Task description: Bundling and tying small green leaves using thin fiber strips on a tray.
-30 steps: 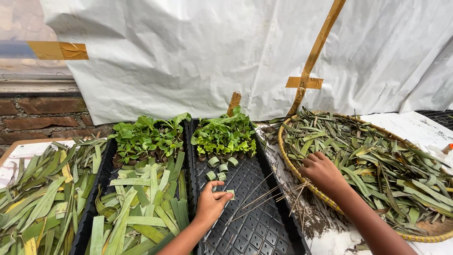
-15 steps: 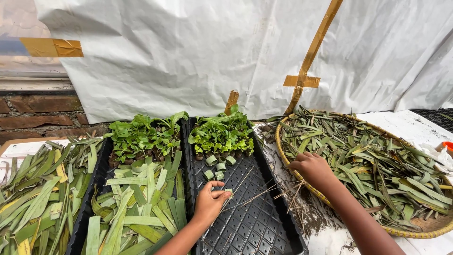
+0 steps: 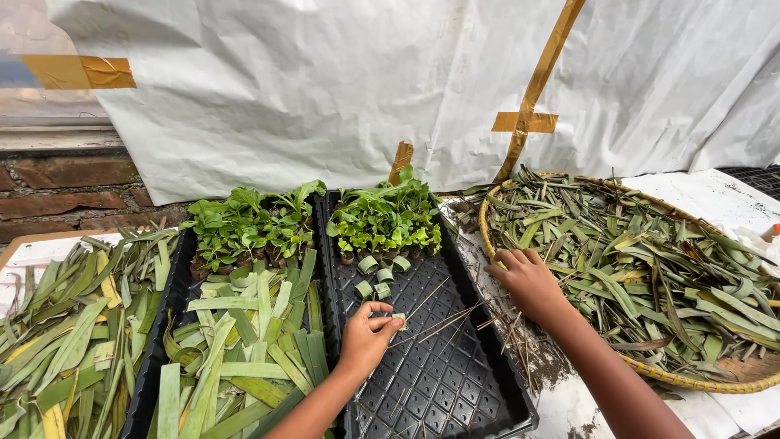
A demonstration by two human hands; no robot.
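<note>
I am watching the right hand (image 3: 530, 280) pulling back from inside the woven basket (image 3: 707, 382) of leaf strips to its near rim, fingers curled, grip unclear. The black seedling tray (image 3: 455, 382) is lying between both hands. My left hand (image 3: 366, 337) is staying over it, pinching a small rolled leaf cup (image 3: 398, 319), now nearer the row of cups (image 3: 378, 276) beside the seedlings (image 3: 386, 219).

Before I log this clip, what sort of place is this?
Probably a small home or backyard seedling nursery. Black trays hold young seedlings, cut leaf strips lie piled beside them, and a woven basket of leaves sits before a taped white sheet.
</note>
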